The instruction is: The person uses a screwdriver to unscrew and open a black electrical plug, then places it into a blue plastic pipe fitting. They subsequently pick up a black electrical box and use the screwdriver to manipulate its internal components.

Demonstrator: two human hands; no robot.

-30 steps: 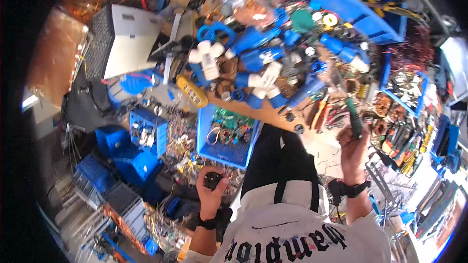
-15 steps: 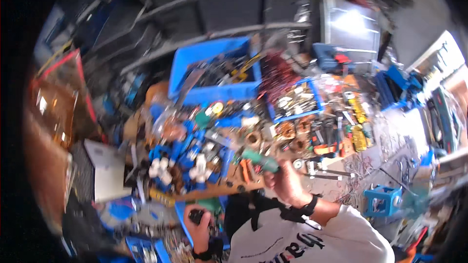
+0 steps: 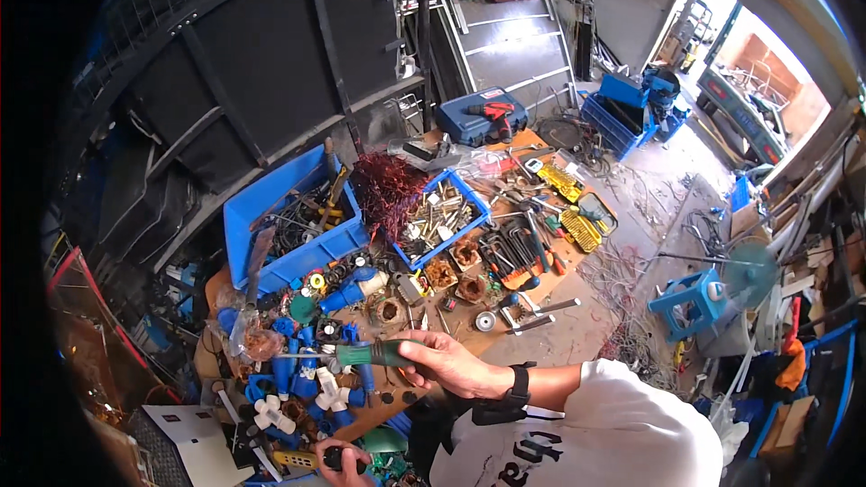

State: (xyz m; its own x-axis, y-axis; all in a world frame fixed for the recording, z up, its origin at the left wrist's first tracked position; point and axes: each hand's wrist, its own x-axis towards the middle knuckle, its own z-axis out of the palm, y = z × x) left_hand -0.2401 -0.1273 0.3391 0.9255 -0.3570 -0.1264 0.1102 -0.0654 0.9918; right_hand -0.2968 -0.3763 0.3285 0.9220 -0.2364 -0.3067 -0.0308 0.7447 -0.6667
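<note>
My right hand (image 3: 458, 368) is closed around the green handle of a screwdriver (image 3: 374, 354). Its thin metal shaft points left, above a pile of blue and white plastic valve fittings (image 3: 332, 390). At the lower edge of the head view, my left hand (image 3: 354, 476) has its fingers curled round a small dark round part (image 3: 335, 458); its exact kind cannot be made out. The screwdriver tip and the dark part are well apart. Part of my left hand is cut off by the picture's edge.
A blue crate (image 3: 236, 230) of tools stands at the back left. Beside it are a tangle of reddish wire (image 3: 386, 189) and a blue tray (image 3: 478, 207) of metal pieces. Pliers, hex keys and a red drill (image 3: 494, 111) lie farther right. A blue stool (image 3: 690, 302) stands on the floor.
The view has swung, and the bench sits farther left in it. My right hand has brought the screwdriver over the fittings, its shaft now pointing left. My left hand appears lower, still holding the dark part.
</note>
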